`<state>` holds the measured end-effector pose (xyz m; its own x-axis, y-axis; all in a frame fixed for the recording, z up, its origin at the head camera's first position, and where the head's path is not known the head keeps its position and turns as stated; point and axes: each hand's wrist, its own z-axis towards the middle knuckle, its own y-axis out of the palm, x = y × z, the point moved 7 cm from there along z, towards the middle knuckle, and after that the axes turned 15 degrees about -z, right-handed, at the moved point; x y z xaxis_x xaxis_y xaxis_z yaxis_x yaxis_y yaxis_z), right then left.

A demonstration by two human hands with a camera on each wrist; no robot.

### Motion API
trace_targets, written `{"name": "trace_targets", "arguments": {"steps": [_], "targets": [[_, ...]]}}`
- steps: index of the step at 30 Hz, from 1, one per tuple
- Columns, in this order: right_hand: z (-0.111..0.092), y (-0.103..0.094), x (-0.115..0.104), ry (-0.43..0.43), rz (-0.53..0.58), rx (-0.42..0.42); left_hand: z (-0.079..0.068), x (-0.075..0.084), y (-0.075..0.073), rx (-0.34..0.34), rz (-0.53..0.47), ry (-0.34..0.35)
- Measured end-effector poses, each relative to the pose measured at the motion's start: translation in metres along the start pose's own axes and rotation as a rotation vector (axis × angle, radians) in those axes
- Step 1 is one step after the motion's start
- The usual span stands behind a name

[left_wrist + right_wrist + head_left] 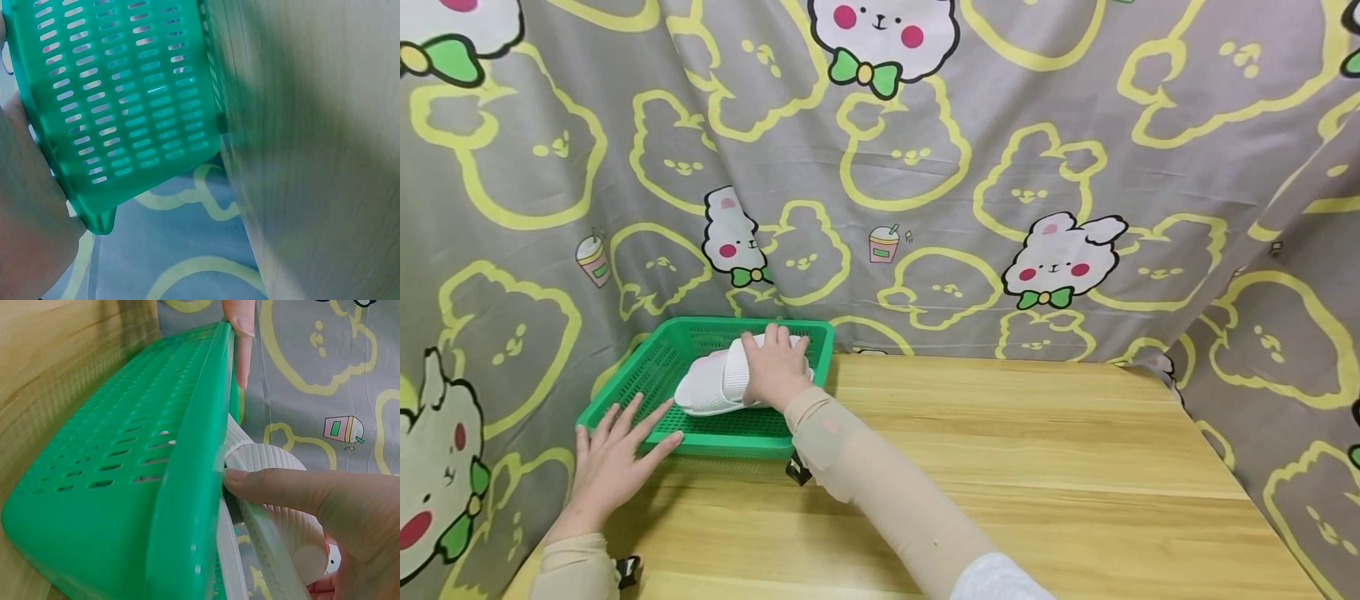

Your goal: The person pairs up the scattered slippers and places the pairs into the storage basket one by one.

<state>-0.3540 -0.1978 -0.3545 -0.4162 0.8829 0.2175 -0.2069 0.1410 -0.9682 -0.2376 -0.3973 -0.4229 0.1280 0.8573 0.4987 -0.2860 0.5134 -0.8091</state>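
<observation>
A white slipper (703, 390) with a ribbed strap lies tilted inside a green plastic basket (737, 447). My right hand (777, 372) grips the slipper over its strap and rear part. From the right wrist, my thumb (269, 486) presses along the slipper's edge, while the ribbed strap (290, 534) shows beyond it. Another white edge (229, 550) lies beside it, partly behind the basket rim; I cannot tell whether it is a second slipper. My left hand (612, 462) rests with spread fingers on the basket's near left rim, its palm beside the perforated wall (119, 94).
The basket stands on a wood-grain table (1000, 467), at its back left. A grey curtain (925, 208) with yellow outlines and cartoon rabbits hangs behind and on both sides. Small black clips (798, 468) show at my wrists.
</observation>
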Motion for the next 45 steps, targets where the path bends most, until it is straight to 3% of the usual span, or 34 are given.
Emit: {"name": "trace_targets", "arguments": {"steps": [45], "targets": [[-0.005,0.018,-0.031,-0.039,-0.077,-0.018,-0.001,0.001,-0.001,0.012,-0.011,0.007]]}}
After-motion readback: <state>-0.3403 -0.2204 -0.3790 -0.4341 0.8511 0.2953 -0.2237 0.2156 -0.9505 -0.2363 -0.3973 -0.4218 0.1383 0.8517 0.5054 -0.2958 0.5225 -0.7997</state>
